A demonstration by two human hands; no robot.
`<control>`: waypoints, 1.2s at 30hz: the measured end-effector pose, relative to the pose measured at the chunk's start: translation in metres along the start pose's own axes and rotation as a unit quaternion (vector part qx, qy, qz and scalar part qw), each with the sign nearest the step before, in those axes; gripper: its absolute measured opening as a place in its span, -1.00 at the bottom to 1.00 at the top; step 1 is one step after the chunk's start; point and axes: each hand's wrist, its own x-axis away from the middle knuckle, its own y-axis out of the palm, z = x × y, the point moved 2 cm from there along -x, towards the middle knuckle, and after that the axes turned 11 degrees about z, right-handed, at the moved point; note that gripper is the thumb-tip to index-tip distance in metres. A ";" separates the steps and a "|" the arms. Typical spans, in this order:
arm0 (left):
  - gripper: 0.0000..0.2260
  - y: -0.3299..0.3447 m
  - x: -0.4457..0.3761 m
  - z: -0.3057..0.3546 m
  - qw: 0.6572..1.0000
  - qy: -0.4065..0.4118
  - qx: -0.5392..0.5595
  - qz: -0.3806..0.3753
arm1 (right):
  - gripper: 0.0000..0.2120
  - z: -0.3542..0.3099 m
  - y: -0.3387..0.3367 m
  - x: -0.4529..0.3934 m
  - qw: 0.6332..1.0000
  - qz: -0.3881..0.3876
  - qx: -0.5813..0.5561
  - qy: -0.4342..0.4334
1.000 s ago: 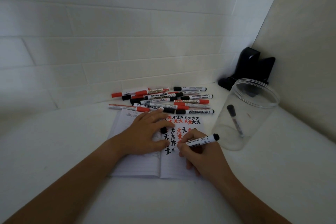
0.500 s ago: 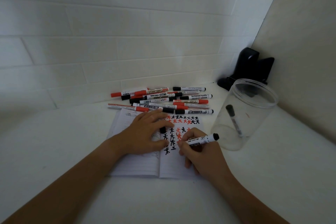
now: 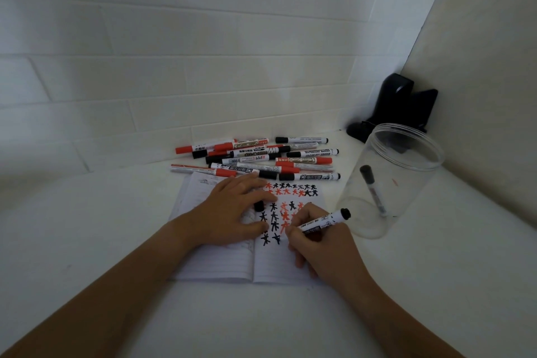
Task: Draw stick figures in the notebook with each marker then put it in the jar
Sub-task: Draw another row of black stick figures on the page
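Marker [image 3: 325, 221] pinched in curled fingers of right hand [image 3: 319, 244], black tail end angled up and away toward jar [image 3: 392, 183], tip hidden behind fingers, down at page of notebook [image 3: 232, 264]. Rows of black and red stick figures [image 3: 286, 200] just beyond and left of that grip, on right-hand page. Left hand [image 3: 232, 209] flat on notebook across from grip, fingers spread and straight, pressing pages open; small black cap [image 3: 258, 206] tucked under its fingers, whether pinched or merely lying there not clear. Clear jar standing on white table [image 3: 116, 241] near, to right of and beyond grip, well apart from hand, open at top, one black-capped marker in jar [image 3: 373, 189] leaning inside against wall. Pile of red and black markers [image 3: 261, 158] lying past notebook's far edge, beyond both hands, near tiled wall. Black object [image 3: 398, 102] in corner behind jar, kind not clear.
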 end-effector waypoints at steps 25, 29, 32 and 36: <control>-0.73 -0.013 -0.004 0.018 0.998 -0.003 0.039 0.055 | -0.92 -0.008 -0.005 -0.001 0.998 0.011 -0.053 -0.011; -0.82 -0.020 -0.007 0.027 0.993 0.024 0.055 0.099 | -0.95 -0.012 -0.010 -0.003 0.995 0.026 -0.094 -0.030; -0.81 -0.021 -0.008 0.032 0.992 0.025 0.060 0.106 | -0.94 -0.011 -0.009 -0.004 0.994 0.035 -0.100 -0.025; -0.83 -0.020 -0.008 0.033 0.992 0.024 0.077 0.100 | -0.95 -0.009 -0.007 -0.004 0.994 0.037 -0.100 -0.029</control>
